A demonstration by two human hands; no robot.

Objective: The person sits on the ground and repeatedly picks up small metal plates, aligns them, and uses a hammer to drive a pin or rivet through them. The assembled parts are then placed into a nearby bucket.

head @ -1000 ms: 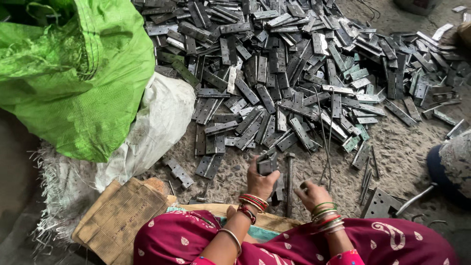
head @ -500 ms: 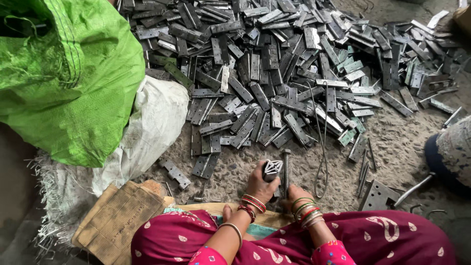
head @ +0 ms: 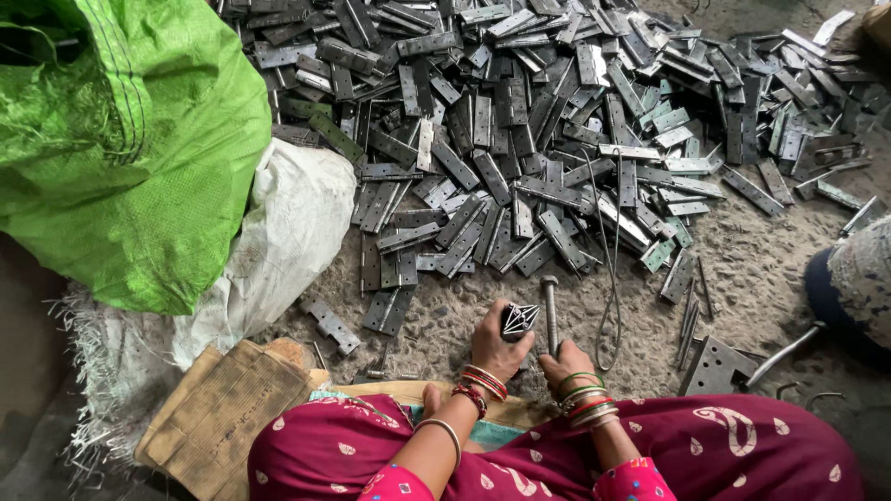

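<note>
- Counted one green sack [head: 121,148] at the far left, bulging, and one white sack [head: 288,232] touching its lower right side
- Counted one folded piece of cardboard [head: 223,417] below the sacks, just beside the knee in red patterned cloth
- Could not count the hinge plates [head: 520,139]: far too many, heaped and overlapping across the top of the floor [head: 761,269], with a few strays nearer, one of them just beside the white sack
- Found the left hand [head: 499,351] clenched round one dark hinge piece [head: 520,320], held on end low over the floor, just in front of the knees and well short of the heap
- Found one metal rod [head: 549,306] standing upright, touching or nearly touching the hinge piece on its right, with the right hand [head: 568,364] wrapped tightly round its lower part
- Judged the step as lining up rod and hinge piece, both grasped, neither let go
- Judged that any next move called for a steady left grip, the rod kept upright and fingers kept off the joint between the two
- Counted one loop of thin wire [head: 610,278] trailing from the heap to just right of the right hand
- Counted one square plate [head: 715,368] further right, flat on the floor, with several thin pins near it, too small to number
- Saw only part of one other person [head: 858,278] at the right edge, no hand showing
</note>
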